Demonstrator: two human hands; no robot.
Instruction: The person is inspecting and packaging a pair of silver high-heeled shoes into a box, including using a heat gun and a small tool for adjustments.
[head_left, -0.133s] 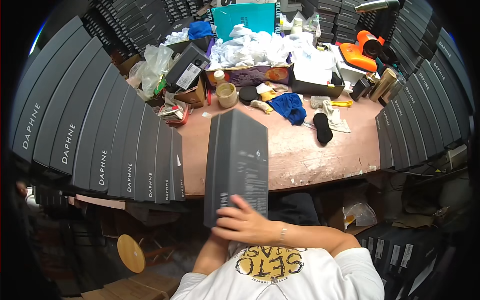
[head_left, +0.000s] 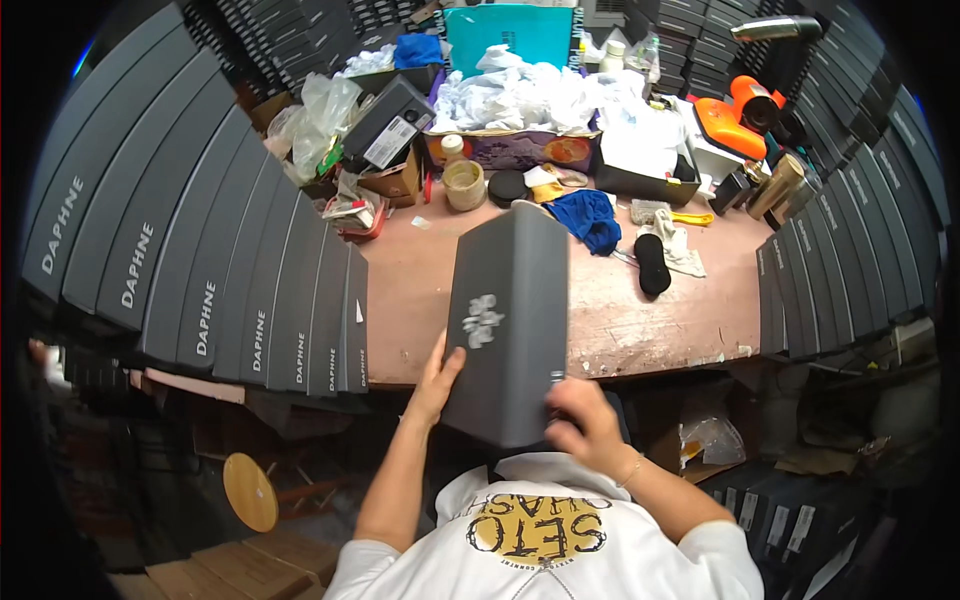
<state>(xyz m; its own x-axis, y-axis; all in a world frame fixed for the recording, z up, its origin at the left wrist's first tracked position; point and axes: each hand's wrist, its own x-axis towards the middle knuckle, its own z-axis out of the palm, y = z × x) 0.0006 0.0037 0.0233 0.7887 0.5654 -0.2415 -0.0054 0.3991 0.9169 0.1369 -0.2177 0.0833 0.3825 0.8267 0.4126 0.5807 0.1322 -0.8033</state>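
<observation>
Grey oblong cardboard box (head_left: 500, 335) held at the pinkish table (head_left: 650, 330)

Left hand (head_left: 435, 383) grasps its eight-o'clock side; blurred right hand (head_left: 588, 422) meets its five-o'clock edge, grip unclear. Crumpled blue cloth (head_left: 590, 221) lies beyond, at one o'clock.

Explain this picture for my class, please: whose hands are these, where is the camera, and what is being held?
There is no machine here, only a person working bare-handed. The camera is worn on the head and looks down; its wide lens bends straight edges. The left hand holds the left side of a dark grey box. The right hand is at its lower right edge, too blurred to show exactly how it grips. On the pinkish table lie a blue cloth, a yellow-handled brush and a black rounded thing. More grey boxes line both sides.
</observation>
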